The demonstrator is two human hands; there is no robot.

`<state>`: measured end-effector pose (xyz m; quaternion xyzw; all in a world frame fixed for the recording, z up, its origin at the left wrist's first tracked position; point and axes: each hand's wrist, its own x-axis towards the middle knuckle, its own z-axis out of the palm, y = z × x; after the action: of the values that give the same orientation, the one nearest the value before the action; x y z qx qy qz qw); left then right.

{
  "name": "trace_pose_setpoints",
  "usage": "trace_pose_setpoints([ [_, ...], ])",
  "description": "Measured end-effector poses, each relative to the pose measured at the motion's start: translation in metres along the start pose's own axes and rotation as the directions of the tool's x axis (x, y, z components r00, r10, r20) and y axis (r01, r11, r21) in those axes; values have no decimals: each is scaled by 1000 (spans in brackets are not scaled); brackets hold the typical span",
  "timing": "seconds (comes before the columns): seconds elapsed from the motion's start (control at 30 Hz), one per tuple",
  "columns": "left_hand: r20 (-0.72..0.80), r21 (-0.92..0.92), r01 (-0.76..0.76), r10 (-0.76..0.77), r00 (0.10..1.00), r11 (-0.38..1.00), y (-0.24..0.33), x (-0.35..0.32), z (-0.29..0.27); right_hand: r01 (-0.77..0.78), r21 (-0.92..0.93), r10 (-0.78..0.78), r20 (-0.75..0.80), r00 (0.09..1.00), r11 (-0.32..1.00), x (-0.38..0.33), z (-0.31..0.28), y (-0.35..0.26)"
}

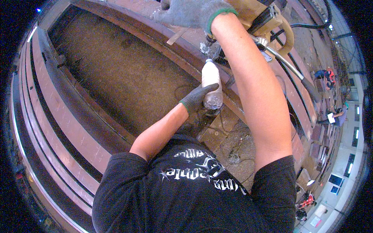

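Observation:
My left hand (pixel 199 96), in a dark glove with a green cuff, wraps round a clear plastic bottle (pixel 211 83) of whitish liquid. The bottle stands nearly upright, its narrow tip pointing at the tool end of a tan drilling machine (pixel 256 15). Clear or whitish splashes or shavings (pixel 210 48) show around that end, just past the tip. My right arm reaches over to the far side, where my right hand (pixel 190 13), in a grey glove with a green cuff, is beside the machine. The upper picture edge cuts it off, so its grip cannot be made out.
A long steel beam (pixel 155 48) runs diagonally under the machine, with a thin flat strip (pixel 176 35) on it. More parallel beams (pixel 74 132) lie to the left. A lever with a dark grip (pixel 307 85) and a black cable (pixel 311 25) are at right. Another person (pixel 339 115) stands farther off.

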<state>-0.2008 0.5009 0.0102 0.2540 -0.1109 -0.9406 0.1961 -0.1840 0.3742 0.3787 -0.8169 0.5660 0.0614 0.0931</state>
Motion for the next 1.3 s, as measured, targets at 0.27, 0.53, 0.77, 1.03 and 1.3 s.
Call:
trace_pose_setpoints([
  [0.27,15,78,-57,56,998,995,4,-4,2,2,22,-4,51,999,1000,-2,-5,4],
  [0.53,19,77,-69,68,997,995,5,-6,4,-32,-25,33,21,999,999,1,0,0],
  [0.77,40,8,5,-6,999,1000,4,-1,2,40,5,-40,-3,999,999,-7,-5,5],
  [1.03,35,80,-85,83,996,993,5,-15,7,56,63,-56,1,998,996,-3,1,14],
  [1.3,21,-62,-41,43,999,997,17,-24,27,53,27,-47,-210,977,998,36,46,29],
])
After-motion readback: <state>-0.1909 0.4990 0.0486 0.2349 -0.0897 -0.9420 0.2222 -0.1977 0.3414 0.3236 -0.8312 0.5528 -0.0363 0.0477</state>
